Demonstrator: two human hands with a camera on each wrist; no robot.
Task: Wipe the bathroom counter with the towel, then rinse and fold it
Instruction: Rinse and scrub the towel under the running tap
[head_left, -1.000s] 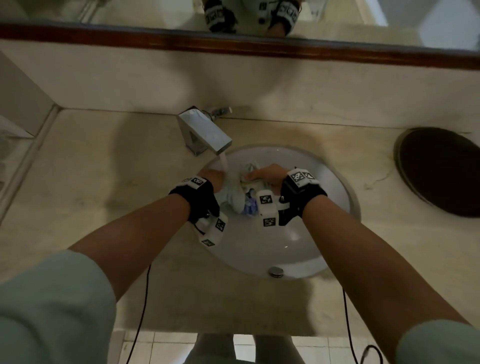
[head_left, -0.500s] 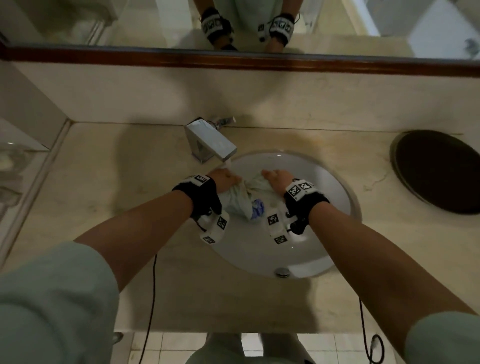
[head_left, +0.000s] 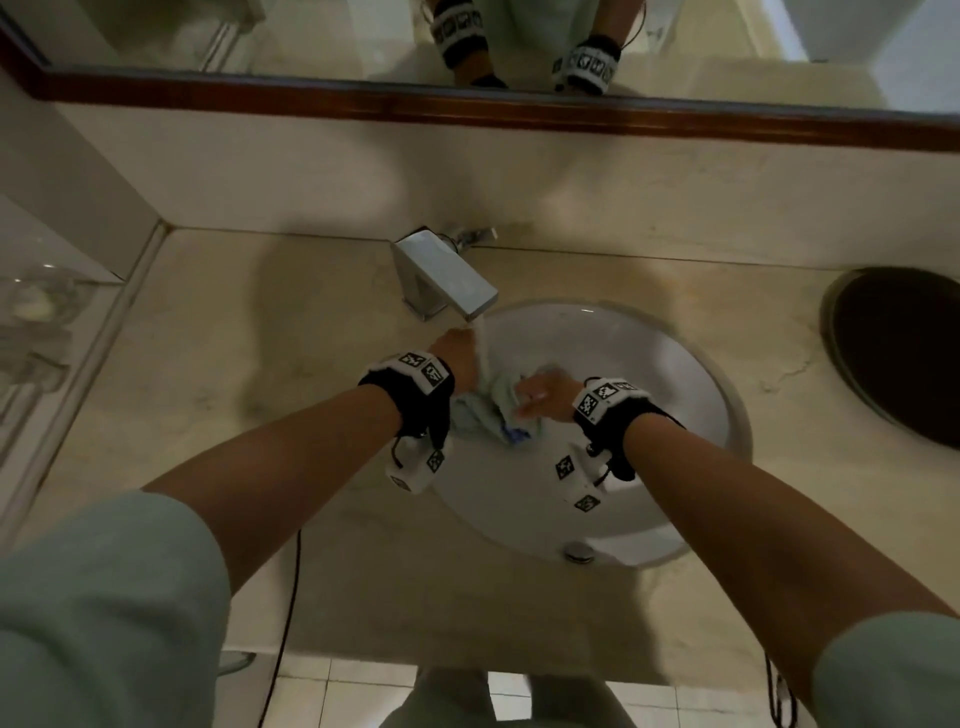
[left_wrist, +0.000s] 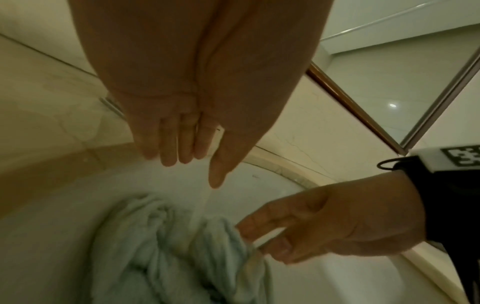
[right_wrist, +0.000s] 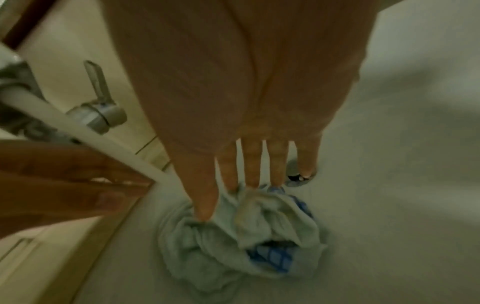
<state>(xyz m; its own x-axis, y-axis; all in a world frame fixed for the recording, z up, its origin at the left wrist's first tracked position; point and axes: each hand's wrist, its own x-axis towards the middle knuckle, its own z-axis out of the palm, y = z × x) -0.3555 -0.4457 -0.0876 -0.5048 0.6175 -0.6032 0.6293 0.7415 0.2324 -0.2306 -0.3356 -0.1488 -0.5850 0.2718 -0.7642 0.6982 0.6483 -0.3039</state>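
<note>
A wet, pale green towel (head_left: 480, 413) with a blue checked patch lies bunched in the white sink basin (head_left: 675, 364). In the left wrist view my left hand (left_wrist: 192, 169) hovers above the towel (left_wrist: 168, 246) with straight fingers, touching nothing, and the tap's water runs past its thumb. In the head view my left hand (head_left: 457, 353) is beside the stream. My right hand (right_wrist: 228, 199) pinches a fold of the towel (right_wrist: 233, 246) between thumb and fingers. My right hand (head_left: 540, 397) is over the basin's middle.
The square chrome faucet (head_left: 447, 280) runs at the basin's back left, its lever (right_wrist: 96, 82) behind it. The drain (right_wrist: 301, 172) lies just past the towel. A dark round opening (head_left: 904, 358) sits in the beige counter (head_left: 234, 364) at right. A glass shelf (head_left: 36, 312) stands far left.
My left hand let go of the towel and rose beside the water stream, fingers straightened. The towel sank into a bunch in the basin, held only by my right hand.
</note>
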